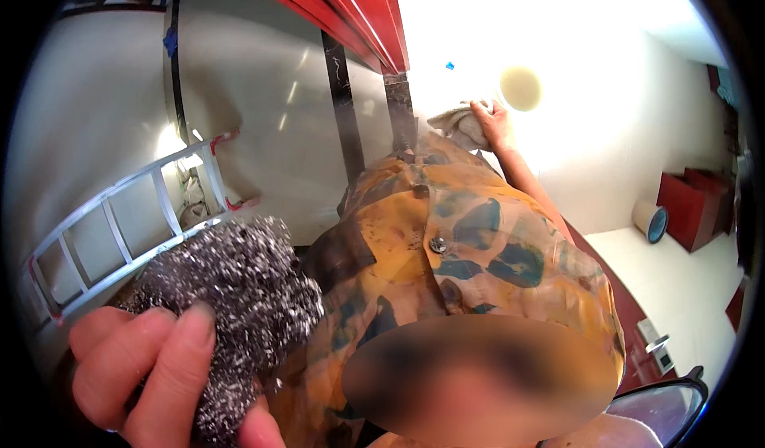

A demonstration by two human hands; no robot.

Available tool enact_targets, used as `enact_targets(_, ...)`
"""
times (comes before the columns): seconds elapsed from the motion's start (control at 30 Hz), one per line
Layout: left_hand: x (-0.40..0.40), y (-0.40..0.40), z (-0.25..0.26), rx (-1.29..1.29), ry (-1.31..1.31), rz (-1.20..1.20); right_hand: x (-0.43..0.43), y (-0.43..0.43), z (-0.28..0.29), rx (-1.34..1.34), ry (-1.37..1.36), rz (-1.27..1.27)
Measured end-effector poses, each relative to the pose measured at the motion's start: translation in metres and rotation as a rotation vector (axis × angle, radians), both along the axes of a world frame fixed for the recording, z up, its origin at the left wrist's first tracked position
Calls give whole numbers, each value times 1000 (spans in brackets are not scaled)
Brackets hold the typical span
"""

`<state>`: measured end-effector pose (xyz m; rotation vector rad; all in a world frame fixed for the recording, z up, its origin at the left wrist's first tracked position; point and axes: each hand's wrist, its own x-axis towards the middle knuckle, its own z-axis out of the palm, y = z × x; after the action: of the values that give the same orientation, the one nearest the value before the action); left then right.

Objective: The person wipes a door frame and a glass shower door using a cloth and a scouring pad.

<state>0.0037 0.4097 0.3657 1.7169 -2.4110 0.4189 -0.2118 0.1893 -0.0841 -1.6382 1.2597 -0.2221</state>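
Note:
At the lower left, close to the camera, my left hand grips a large wad of shiny metal scouring wool between its fingers and thumb. Farther off at the upper right, my right hand holds a bunched grey-beige cloth. Right beside that hand, a round pale container holds cloudy, yellowish liquid. Its wall is partly lost in the glare. Between the hands lies my orange, brown and green patterned shirt.
An aluminium ladder with red end caps is at the left. Glossy red panels jut in at the top. Rightward are a tipped-over bucket, a dark red box and a dark red door with a lever handle.

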Motion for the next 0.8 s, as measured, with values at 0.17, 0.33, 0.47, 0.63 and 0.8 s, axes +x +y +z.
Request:
enact_targets(0.17,-39,2,5,50,29,21,11,-27,19,-4,-60,94)
enact_targets(0.33,-77,25,31,144,221,202,19,-23,12,190,-141,11)
enact_targets(0.47,-86,22,16,-30,240,220,34,-29,-28,565,-328,-192)
enact_targets(0.63,-90,28,2,-97,84,552,100,-16,-90,825,-428,-195)
enact_targets(0.8,-54,45,-96,-309,226,798,188,-17,-174,899,-508,-357)
